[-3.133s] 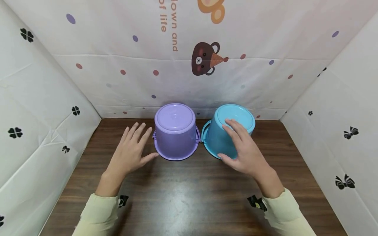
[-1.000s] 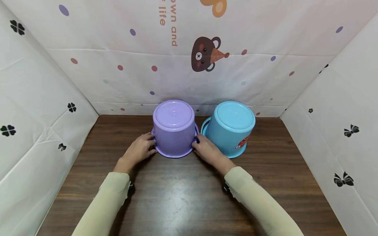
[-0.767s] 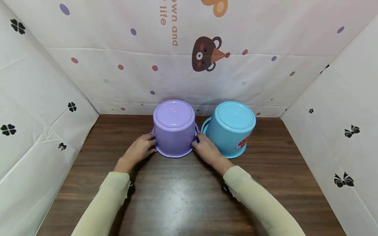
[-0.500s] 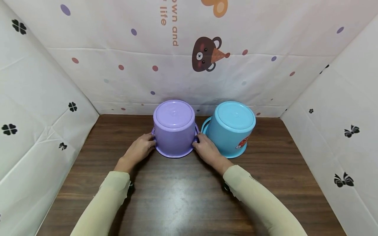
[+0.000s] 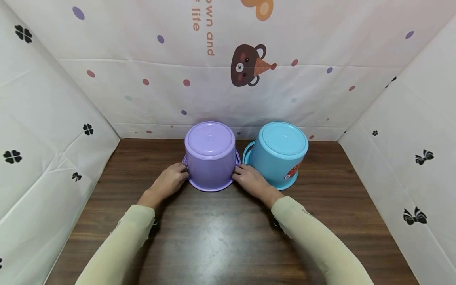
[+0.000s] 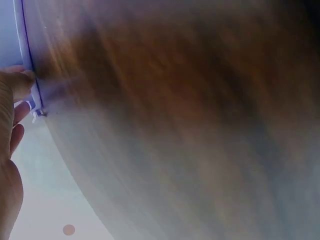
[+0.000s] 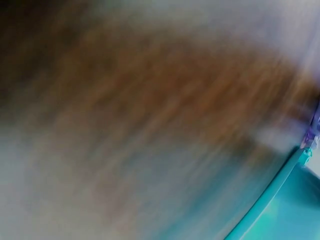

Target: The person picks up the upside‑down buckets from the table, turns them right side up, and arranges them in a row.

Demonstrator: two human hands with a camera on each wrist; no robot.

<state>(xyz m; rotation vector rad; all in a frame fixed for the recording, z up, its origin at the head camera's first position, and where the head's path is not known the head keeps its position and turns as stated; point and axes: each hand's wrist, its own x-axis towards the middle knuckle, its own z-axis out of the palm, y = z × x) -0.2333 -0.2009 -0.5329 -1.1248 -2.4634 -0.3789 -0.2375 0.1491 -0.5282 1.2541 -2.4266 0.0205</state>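
An upside-down purple bucket [image 5: 210,158] stands on the table near the back wall, its base facing up. My left hand [image 5: 167,183] grips its rim at the left side; in the left wrist view the thumb and fingers of that hand [image 6: 11,107] pinch the purple rim [image 6: 27,50]. On the opposite side my right hand [image 5: 252,182] holds the rim, fingertips partly hidden. Just right of it is a light blue bucket [image 5: 283,158], also upside down, with a red label. The right wrist view catches only the blue bucket's edge [image 7: 272,205] and a bit of purple, without the hand.
The dark wood-grain table [image 5: 213,237] is enclosed by a printed back wall [image 5: 149,103] and white side walls [image 5: 402,158] at left and right. The blue bucket's handle [image 5: 248,151] lies close beside the purple bucket's handle side.
Both hands, spread open about three seconds ago with the right over the blue bucket, have come to the purple bucket's sides. Lately the fingers have tucked in slightly; the buckets look unmoved.
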